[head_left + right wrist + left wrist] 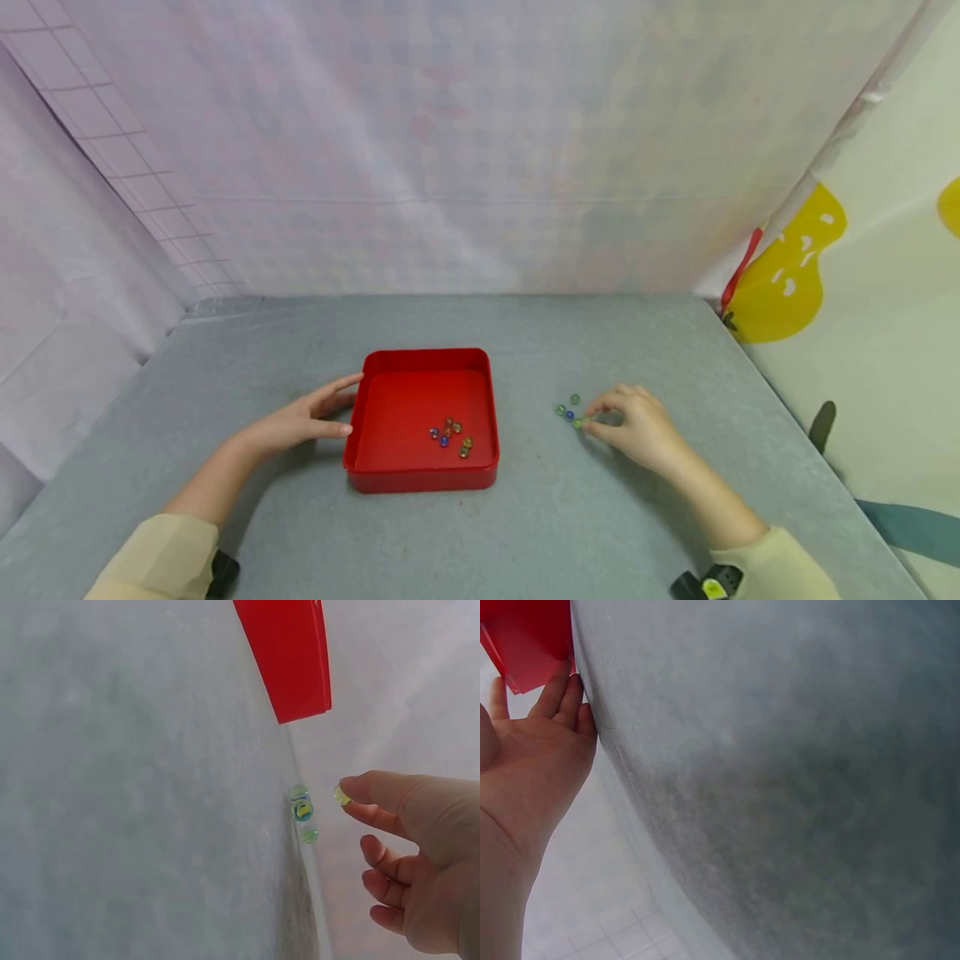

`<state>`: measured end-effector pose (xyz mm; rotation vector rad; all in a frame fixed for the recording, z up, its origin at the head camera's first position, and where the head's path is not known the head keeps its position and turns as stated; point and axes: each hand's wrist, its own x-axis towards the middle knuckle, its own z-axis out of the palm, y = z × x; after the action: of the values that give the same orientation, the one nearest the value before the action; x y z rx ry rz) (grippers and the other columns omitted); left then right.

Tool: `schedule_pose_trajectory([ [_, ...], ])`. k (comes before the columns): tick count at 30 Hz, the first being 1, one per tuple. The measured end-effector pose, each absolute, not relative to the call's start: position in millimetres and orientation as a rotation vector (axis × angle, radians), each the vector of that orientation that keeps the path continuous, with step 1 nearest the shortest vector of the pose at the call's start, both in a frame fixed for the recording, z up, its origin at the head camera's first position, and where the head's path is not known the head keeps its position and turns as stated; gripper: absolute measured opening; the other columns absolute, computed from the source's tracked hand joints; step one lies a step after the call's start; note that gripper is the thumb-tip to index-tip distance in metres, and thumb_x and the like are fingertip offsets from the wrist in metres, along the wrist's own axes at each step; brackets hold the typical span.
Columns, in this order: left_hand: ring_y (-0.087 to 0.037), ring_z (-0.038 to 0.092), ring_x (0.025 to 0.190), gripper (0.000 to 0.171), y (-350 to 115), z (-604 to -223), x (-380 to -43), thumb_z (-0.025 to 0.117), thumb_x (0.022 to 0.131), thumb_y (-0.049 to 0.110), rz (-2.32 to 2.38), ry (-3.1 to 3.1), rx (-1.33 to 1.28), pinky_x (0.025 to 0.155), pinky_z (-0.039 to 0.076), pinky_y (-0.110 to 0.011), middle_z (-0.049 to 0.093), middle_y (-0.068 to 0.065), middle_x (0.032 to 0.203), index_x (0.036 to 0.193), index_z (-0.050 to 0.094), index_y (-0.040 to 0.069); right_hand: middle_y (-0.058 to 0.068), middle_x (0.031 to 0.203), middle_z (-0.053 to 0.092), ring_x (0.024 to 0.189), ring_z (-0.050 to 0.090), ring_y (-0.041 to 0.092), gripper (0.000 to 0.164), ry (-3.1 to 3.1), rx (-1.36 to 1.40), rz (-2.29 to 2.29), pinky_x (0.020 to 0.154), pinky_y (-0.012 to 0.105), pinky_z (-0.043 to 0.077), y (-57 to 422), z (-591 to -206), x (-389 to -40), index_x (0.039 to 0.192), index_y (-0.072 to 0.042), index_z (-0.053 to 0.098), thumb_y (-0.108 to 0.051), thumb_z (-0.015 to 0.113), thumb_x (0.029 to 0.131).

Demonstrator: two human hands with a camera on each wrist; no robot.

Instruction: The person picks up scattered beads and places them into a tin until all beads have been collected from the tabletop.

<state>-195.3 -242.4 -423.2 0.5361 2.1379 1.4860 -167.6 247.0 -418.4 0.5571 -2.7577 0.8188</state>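
Observation:
With thumb and forefinger, my right hand pinches a yellow-green glass marble, raised a little off the table in the right wrist view. Several loose marbles, green ones and a blue one, lie on the table just left of those fingertips. A square red tray with low walls stands left of them, holding several coloured marbles toward its front right. My left hand is at the tray's left wall, fingers extended and thumb apart, fingertips right at the red side in the left wrist view.
A grey cloth covers the table. Pale curtains hang behind and to the left. On the right is a white sheet with a yellow printed shape. Each wrist wears a black device by a beige sleeve.

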Motion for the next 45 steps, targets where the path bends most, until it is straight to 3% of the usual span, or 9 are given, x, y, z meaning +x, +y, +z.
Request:
schedule_pose_trajectory([
  [29,-0.042,0.02,0.139,0.076,-241.7,-421.8,-194.6,0.064,0.092,0.015,1.485,2.139,0.517,0.1,0.034,-0.057,0.022,-0.022,0.153,0.154,0.018,0.016,0.0,0.094,0.062,0.093,0.052,0.026,0.011,-2.73,0.525,0.918,0.079,0.046,0.038,223.2,-403.6,-169.8,0.089,-0.016,0.073,-0.019,0.079,0.08],
  [41,-0.042,0.02,0.139,0.076,-241.9,-421.2,-193.7,0.064,0.092,0.015,1.492,2.13,0.519,0.099,0.037,-0.056,0.022,-0.022,0.153,0.154,0.019,0.015,0.0,0.091,0.063,0.091,0.053,0.028,0.012,-2.678,0.586,0.956,0.079,0.041,0.038,204.3,-396.5,-176.3,0.089,-0.018,0.073,-0.019,0.08,0.079],
  [45,-0.042,0.019,0.139,0.076,-242.2,-421.6,-194.3,0.064,0.092,0.015,1.491,2.129,0.522,0.099,0.036,-0.055,0.022,-0.022,0.153,0.154,0.018,0.015,-0.003,0.092,0.062,0.092,0.052,0.023,0.011,-2.678,0.598,0.976,0.079,0.041,0.038,198.4,-394.8,-176.9,0.089,-0.019,0.073,-0.02,0.079,0.08],
])
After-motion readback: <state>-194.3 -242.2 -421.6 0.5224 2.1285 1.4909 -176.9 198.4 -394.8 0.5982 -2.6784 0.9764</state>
